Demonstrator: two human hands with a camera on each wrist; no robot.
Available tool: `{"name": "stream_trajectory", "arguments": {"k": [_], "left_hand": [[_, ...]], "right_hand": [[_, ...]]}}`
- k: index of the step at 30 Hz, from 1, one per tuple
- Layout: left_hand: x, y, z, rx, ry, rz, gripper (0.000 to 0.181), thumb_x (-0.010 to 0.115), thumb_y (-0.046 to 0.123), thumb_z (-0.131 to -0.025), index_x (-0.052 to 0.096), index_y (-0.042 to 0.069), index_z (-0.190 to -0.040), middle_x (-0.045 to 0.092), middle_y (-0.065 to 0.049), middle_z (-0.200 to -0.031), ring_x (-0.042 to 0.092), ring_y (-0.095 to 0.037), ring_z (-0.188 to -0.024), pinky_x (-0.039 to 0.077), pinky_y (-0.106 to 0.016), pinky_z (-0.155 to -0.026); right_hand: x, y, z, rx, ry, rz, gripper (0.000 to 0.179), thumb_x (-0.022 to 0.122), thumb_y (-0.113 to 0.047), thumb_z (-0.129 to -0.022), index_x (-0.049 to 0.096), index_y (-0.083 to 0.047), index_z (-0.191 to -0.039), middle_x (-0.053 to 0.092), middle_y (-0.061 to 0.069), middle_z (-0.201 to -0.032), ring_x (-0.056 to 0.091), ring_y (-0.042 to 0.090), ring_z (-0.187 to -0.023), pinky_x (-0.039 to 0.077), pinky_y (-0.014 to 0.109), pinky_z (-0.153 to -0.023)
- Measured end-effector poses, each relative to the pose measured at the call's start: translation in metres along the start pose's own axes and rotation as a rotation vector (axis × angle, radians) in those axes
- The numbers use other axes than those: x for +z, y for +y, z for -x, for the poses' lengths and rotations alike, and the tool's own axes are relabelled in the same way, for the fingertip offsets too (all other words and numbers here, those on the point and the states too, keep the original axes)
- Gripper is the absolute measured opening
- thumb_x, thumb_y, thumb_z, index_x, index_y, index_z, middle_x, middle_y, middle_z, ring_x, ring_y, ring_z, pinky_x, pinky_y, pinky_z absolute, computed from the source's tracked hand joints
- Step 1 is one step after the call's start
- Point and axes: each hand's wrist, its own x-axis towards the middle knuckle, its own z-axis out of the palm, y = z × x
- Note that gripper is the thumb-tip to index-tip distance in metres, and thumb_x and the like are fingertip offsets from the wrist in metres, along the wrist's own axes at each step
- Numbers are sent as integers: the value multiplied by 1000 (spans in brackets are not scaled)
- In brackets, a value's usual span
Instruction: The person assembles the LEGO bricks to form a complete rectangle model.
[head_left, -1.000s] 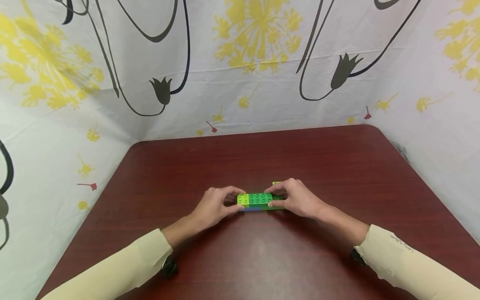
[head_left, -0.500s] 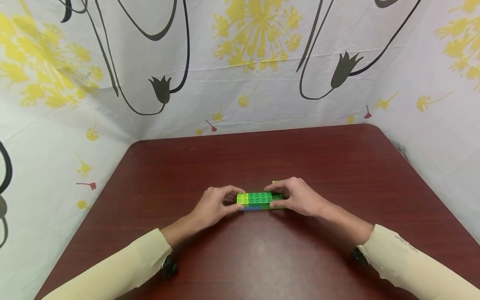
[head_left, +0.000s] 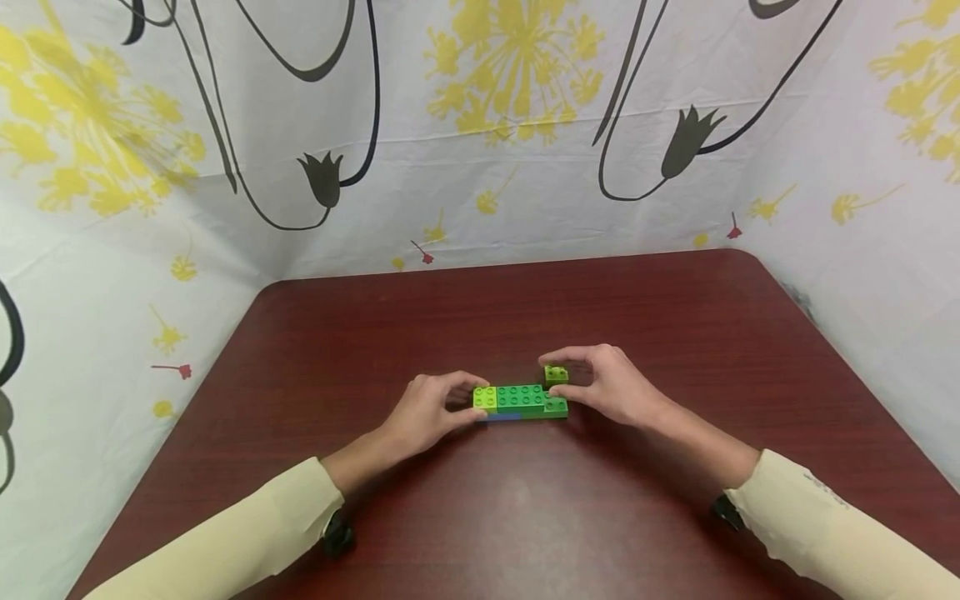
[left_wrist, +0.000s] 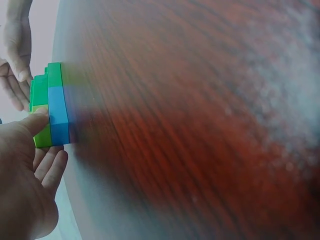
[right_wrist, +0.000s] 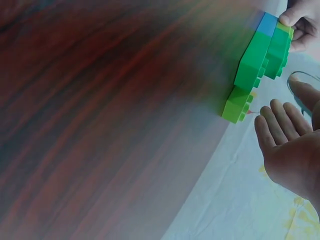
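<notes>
A low two-layer row of joined toy building bricks (head_left: 520,400) sits on the table. On top are a lime brick (head_left: 484,398) at its left end and a green brick (head_left: 521,395); below are a blue brick (left_wrist: 58,116) and another green brick (right_wrist: 252,62). My left hand (head_left: 427,414) pinches the lime end between thumb and fingers. A separate small lime brick (head_left: 556,373) lies just behind the row's right end. Around that brick, my right hand (head_left: 617,390) hovers with thumb and fingers spread, holding nothing; the right wrist view shows its fingers apart from the bricks.
The dark reddish wooden table (head_left: 480,517) stretches out on all sides of the bricks. A white patterned cloth (head_left: 465,200) hangs along its back and sides. Both forearms wear pale sleeves (head_left: 232,533), with a dark device (head_left: 339,533) at the left wrist.
My right hand has let go of the row's right end and shifted back and slightly right, uncovering that end and the small lime brick. The left hand keeps its place.
</notes>
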Motion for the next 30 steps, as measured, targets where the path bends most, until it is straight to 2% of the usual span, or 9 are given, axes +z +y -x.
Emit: {"name": "stream_trajectory", "arguments": {"k": [7,13,21,30], "left_hand": [[1,-1,-1,-5,-3,0,39,89,19,-90,75,13,-125,79,0,-115,76,-6,-99,60,-25,-87],[1,0,0,4,0,3,39,88,19,-90,75,13,-126,79,0,-114,76,-6,-99,60,-24,-86],[1,0,0,34,6,3,39,88,17,-90,74,11,-126,79,-2,-114,77,-10,-99,61,-28,-86],[1,0,0,23,3,-13,39,88,18,-90,74,11,-126,79,-2,-115,76,-9,-99,61,-28,-86]], "right_hand": [[0,9,-1,13,8,-1,59,88,-11,-89,66,-5,-143,69,10,-140,59,33,-137,50,58,-106],[-3,17,-1,84,-23,-141,65,85,-13,-93,57,2,-150,61,18,-149,55,37,-141,47,57,-112],[-7,27,-4,158,-52,-233,67,80,-13,-97,49,5,-154,53,22,-156,50,39,-145,45,56,-113],[-5,31,-9,188,-89,-228,62,78,-11,-98,53,4,-152,55,20,-155,52,37,-143,49,51,-110]]}}
